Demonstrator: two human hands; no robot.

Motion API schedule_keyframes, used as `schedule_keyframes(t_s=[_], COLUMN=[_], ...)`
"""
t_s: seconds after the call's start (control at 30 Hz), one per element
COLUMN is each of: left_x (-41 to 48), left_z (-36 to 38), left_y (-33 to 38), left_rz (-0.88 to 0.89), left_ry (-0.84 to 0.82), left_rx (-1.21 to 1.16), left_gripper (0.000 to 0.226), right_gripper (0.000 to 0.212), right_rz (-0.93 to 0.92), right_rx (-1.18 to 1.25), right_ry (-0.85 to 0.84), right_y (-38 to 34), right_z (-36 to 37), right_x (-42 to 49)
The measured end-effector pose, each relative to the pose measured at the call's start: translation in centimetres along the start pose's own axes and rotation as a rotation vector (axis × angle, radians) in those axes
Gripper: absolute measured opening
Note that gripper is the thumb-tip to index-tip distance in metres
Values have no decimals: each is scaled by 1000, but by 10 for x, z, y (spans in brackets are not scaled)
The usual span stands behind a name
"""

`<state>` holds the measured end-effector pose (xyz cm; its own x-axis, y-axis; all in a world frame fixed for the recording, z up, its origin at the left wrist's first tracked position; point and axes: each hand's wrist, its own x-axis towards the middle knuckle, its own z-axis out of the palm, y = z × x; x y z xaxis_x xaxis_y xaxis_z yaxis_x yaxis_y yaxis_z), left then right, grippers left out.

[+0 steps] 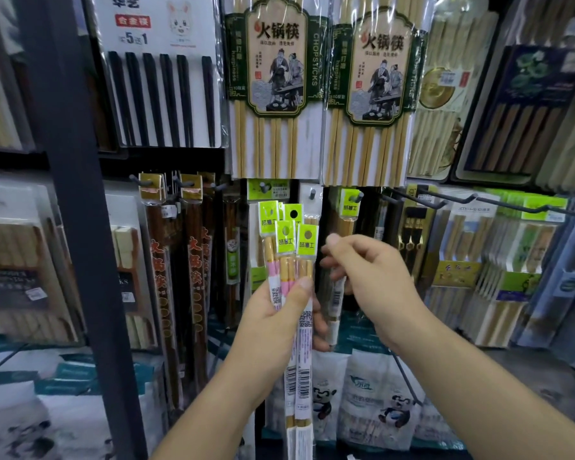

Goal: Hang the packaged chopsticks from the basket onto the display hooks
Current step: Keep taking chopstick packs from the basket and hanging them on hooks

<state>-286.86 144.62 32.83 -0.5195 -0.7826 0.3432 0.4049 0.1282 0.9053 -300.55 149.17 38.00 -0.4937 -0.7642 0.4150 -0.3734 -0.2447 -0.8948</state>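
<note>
While my left hand (273, 313) pinches a small fan of chopstick packs (287, 257) at about their middle, thumb pressed flat across the front and fingers curled behind, my right hand (369, 277) is loosely curled just beside them, and its fingers seem to have a separate slim pack (335, 303) between them, though I can't tell how firmly. The basket isn't in view.

The packs stand upright in front of the display, their green header cards (307, 239) fanned out just below the hooks (312, 193). One hook to the right already carries a pack with the same green card (350, 202).

I judge these packs to be very light: a pair of thin sticks sealed in a clear sleeve. The sticks keep each pack stiff lengthwise, but the film looks slick, so several held together are likely to slide against one another and drop out of the fan if my thumb eases. The card tops are thin and would probably crease or tear at the punched hole if tugged sideways.

The best hold, I think, is on one pack just under its card, thumb in front and forefinger behind, so the hole stays clear and can be steered straight onto the hook tip, while my left hand steadies the rest lower down.
</note>
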Motion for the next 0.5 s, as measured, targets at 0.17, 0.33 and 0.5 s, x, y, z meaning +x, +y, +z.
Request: schedule_keyframes(t_s=[0.17,0.33,0.5], left_x=[-3,-1,3], left_z=[3,-1,-8], left_y=[1,-3,-5], left_rz=[18,32,34], left_ry=[-30,14,97], left_rx=[2,9,81], left_gripper=[21,28,34], right_gripper=[18,22,27], right_rz=[-57,-44,-62], right_rx=[-3,41,139], right_ry=[-88,-27,122], right_y=[-7,-9,-22], right_z=[3,-1,-15], right_x=[-12,-10,9])
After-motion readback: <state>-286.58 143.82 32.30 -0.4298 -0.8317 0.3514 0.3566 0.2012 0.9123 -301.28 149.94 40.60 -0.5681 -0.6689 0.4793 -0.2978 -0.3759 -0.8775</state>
